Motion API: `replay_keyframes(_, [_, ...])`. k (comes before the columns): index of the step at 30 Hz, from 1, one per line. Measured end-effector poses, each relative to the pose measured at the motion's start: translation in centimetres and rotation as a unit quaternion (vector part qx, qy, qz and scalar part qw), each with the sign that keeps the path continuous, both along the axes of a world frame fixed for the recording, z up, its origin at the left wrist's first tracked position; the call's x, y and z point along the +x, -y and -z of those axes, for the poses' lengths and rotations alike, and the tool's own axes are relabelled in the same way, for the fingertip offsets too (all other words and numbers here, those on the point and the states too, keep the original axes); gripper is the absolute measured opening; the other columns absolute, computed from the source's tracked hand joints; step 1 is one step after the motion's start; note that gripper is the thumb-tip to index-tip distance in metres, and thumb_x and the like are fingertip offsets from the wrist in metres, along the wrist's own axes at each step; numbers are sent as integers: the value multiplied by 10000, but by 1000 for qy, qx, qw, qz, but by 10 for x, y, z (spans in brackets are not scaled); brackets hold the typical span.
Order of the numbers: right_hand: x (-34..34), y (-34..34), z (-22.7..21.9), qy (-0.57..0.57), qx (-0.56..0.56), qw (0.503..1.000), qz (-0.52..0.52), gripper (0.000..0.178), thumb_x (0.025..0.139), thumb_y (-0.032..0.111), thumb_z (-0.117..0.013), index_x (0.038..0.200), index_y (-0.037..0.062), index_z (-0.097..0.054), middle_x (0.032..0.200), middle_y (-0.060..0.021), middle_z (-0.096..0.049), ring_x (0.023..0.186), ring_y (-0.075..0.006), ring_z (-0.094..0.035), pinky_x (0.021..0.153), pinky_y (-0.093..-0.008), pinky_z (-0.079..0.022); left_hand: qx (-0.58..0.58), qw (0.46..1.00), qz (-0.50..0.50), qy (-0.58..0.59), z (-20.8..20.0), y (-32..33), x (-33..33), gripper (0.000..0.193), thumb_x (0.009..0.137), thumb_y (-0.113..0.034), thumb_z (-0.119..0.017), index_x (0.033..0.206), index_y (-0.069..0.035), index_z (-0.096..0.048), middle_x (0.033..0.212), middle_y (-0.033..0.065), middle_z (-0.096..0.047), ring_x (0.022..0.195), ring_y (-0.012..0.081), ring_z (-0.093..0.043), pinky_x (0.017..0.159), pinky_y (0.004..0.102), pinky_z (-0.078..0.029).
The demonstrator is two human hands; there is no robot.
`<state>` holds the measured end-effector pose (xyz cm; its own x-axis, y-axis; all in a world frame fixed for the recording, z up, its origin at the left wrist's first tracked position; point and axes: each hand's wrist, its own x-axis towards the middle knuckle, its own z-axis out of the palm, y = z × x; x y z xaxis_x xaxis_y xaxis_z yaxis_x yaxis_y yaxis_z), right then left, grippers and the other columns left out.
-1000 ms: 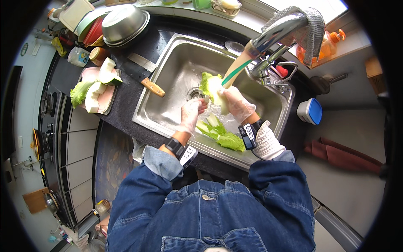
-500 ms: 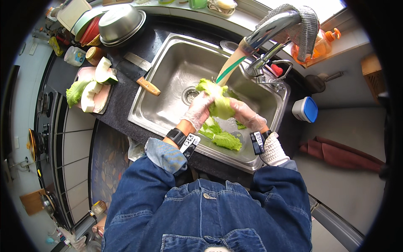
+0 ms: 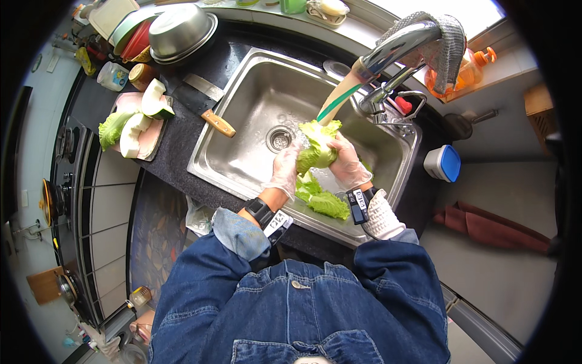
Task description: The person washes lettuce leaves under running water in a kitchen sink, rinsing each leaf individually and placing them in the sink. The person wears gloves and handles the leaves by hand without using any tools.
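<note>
Both my hands wear clear plastic gloves and hold a green lettuce leaf over the steel sink. My left hand grips its left side, and my right hand grips its right side. Just above the leaf ends a pale hose with a green stripe, fitted on the chrome faucet. Water splashes at the leaf near my left fingers. More lettuce leaves lie on the sink bottom below my hands, partly hidden by them. Left of the leaf is the drain.
A cleaver with a wooden handle lies at the sink's left rim, handle over the edge. Further left, a pink tray holds melon pieces and lettuce. A steel bowl stands behind. Right of the sink is a blue-lidded tub.
My right hand has moved inward and slightly left, closer to my left hand. The held leaf is now more bunched and upright between them. The view has shifted slightly.
</note>
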<state>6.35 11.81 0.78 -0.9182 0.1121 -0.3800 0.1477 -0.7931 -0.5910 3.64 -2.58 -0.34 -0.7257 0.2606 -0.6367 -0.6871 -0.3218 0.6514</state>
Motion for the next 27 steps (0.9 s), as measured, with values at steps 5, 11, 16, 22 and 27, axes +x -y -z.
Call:
replay_keyframes(5, [9,-3,-14,-55,-20,994,-94,489,748,13,-484,1227,-29,-392,1178,-99,-507,1058,-186,-511,934,-302,-390,321,935,74,130,6,6,-33,756,830,-581,-418,1192,82,-388,1162,185,-484,1098,242,-462,961,338,-363])
replay_keyframes(11, [21,-13,-4,-21,129,985,-109,563,736,87,-610,1252,-1,-402,1184,-69,-510,1080,-176,-492,946,-304,-367,261,956,126,-35,-15,8,-38,365,849,-184,-529,1177,-36,-465,1105,63,-541,933,111,-532,761,213,-435])
replay_keyframes(16, [25,-16,-1,17,184,981,-55,412,793,154,-636,1156,5,-509,1075,-36,-572,973,-119,-529,870,-256,-399,239,957,148,-70,-35,9,-31,396,846,-120,-513,1222,-24,-433,1111,65,-540,937,96,-531,751,212,-434])
replay_keyframes(22, [22,-13,-4,9,163,986,31,289,835,109,-573,1105,8,-549,1028,-31,-596,926,-108,-551,844,-242,-415,-18,956,228,-184,-35,14,-40,349,805,-102,-612,1128,-4,-521,967,4,-581,708,19,-438,618,167,-367])
replay_keyframes(27, [22,-18,-12,-57,-7,998,22,335,884,140,-478,1195,13,-466,1136,-69,-547,1023,-173,-530,911,-309,-405,121,948,274,-107,-23,17,-44,456,815,-203,-618,1174,30,-462,1080,52,-552,950,113,-511,822,239,-408])
